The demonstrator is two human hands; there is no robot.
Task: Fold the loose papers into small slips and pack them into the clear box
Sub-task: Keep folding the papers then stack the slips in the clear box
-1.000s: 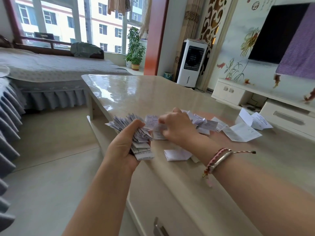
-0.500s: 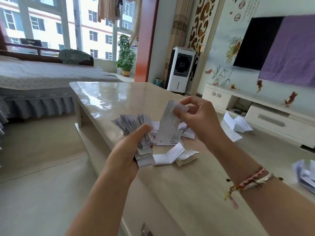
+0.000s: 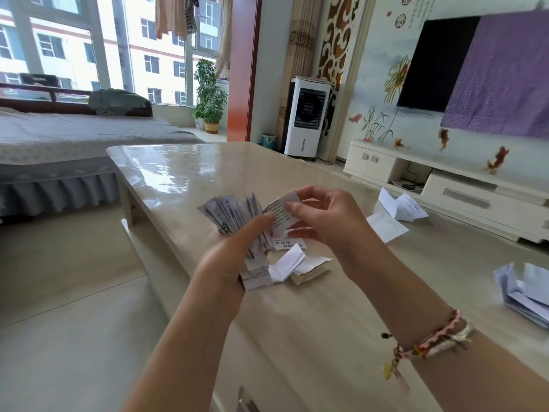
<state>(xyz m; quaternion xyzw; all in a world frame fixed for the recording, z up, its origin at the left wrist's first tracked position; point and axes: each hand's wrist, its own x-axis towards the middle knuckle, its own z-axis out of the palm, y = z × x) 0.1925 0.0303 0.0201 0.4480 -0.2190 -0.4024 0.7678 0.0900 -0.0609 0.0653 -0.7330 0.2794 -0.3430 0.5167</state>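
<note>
Slips (image 3: 237, 221) clamped in left grip (image 3: 234, 254); right grip (image 3: 323, 215) pinching paper (image 3: 280, 214); loose sheets (image 3: 395, 212) beyond.

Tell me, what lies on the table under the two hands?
Under the hands, folded white slips and a printed slip lie on the table. The left hand's bundle covers anything beneath it.

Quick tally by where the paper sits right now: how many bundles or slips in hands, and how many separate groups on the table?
Bundle gripped in left hand: 1
Slip pinched in right hand: 1
Paper groups lying on table: 3
Total: 5
</note>
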